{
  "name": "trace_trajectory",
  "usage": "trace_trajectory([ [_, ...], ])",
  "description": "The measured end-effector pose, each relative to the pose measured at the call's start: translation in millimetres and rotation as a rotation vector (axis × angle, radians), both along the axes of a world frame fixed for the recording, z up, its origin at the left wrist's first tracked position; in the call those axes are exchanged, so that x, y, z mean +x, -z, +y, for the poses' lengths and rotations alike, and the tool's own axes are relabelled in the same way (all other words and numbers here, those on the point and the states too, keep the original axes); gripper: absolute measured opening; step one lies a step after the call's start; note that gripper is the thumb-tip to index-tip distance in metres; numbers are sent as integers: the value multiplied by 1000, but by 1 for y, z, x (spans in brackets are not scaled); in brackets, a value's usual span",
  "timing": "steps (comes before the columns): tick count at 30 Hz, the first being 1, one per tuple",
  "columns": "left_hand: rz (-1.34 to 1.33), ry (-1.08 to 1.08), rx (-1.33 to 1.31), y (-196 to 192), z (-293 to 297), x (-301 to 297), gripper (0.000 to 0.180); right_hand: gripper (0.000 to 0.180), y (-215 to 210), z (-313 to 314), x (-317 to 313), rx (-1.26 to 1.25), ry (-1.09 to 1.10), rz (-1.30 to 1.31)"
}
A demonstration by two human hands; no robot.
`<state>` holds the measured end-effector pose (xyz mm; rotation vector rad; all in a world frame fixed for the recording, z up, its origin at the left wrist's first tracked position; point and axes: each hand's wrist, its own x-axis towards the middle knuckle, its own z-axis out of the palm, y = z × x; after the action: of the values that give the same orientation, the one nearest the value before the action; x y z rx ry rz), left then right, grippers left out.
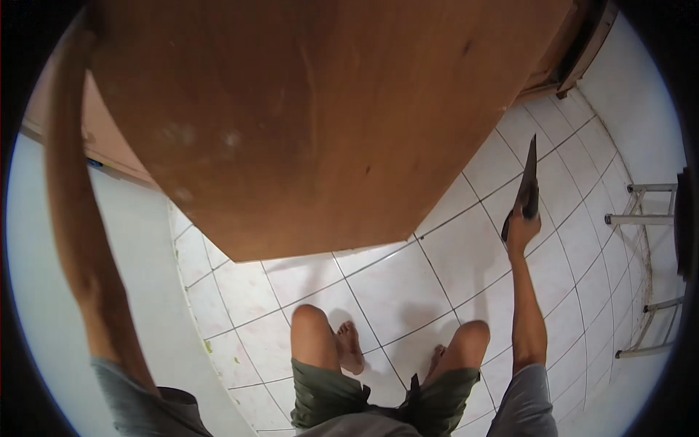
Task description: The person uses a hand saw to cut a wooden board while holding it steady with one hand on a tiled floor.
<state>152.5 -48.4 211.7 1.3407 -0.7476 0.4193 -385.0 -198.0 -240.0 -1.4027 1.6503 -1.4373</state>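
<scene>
Wooden panel point(313, 146): top runs out past the upper edge of view; I can't see what stands behind it.
Left hand point(87, 35): lost in the dark rim, its grip impossible to make out.
Dark tapered tool point(528, 171): handle mostly covered by the right hand point(523, 230); any teeth too fine to see.
Right foot point(437, 357): largely hidden by the knee.
Wooden furniture point(586, 62): partly behind the panel, cut off above.
Metal frame point(644, 219): swallowed by the right rim.

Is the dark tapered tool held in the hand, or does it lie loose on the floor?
Held: the right hand grips the wider end of the dark tapered tool, whose narrow tip points away from the person's body.
</scene>
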Motion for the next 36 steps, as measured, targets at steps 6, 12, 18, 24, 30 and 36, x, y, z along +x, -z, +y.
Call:
trace_trajectory([
  [6,43,31,62,-43,34,4,54,14,-49,81,-22,118,-38,96],
  [12,132,390,383,-55,110,44,53,18,-153,181,-61,162,-29,239],
  [18,434,529,406,-109,145,-7,42,23,-292,270,-91,319,58,267],
  [24,597,315,358,-124,162,-38,50,32,-340,341,-146,532,141,29],
  [30,522,393,259,-134,163,-66,50,33,-382,385,-141,526,306,110],
  [36,105,-47,370,-173,164,-45,95,16,-422,387,-132,529,394,-117],
])
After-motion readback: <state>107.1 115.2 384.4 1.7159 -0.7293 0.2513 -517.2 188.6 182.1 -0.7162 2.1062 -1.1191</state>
